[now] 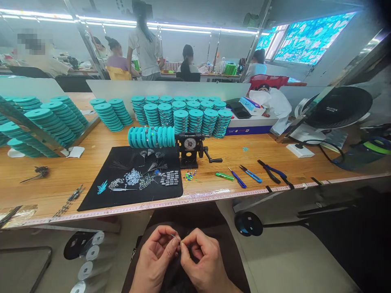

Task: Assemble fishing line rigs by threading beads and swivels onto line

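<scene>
Desk (64, 171): pliers (274, 168) parked for reach, presumably. Sliver (173, 235) pinched by left fingers (171, 246); right fingers (186, 253) pinched, contents unclear.

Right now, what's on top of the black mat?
On the black mat: turquoise slivers, a pale-blue heap, wispy bundles and gray blocks, among other bits. The heap's lowest pieces are hidden; the mat covers the table underneath.

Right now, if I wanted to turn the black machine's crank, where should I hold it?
Probably by the grip at the end of the crank, coming from the right: it's slim and sticks out sideways that way, while the teal spools sit on the left of the machine.
</scene>
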Motion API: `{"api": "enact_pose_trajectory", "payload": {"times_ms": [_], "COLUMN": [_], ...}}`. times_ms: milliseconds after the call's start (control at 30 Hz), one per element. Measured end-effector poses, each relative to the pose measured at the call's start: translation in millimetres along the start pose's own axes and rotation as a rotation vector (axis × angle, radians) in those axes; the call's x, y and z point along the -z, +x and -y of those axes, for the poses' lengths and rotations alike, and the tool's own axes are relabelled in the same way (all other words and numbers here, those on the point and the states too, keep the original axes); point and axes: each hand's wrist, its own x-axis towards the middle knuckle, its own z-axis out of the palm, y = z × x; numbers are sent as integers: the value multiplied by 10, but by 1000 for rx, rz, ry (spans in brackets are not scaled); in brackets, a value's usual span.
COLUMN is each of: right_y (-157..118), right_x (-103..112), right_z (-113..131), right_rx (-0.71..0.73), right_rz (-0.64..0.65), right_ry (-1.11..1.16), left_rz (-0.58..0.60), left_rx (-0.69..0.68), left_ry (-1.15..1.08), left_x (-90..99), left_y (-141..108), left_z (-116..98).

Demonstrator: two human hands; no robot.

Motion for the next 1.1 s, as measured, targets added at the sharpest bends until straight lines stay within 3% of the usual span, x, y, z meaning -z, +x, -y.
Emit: {"api": "enact_pose_trajectory", "payload": {"times_ms": [500,767,1100], "right_y": [114,87,78], "right_x": [116,117,99], "right_z": [145,158,140], "right_rx": [-320,-200,-218], "right_rz": [150,76,86], "right_ry": [318,112,105], "left_rz": [-28,-14,-65], "left_rx": [-41,-5,-20], "left_ry": [42,5,-31], "left_x": [-21,27,-42], "left_y": [1,23,-14], "left_z": [-12,18,27]}}
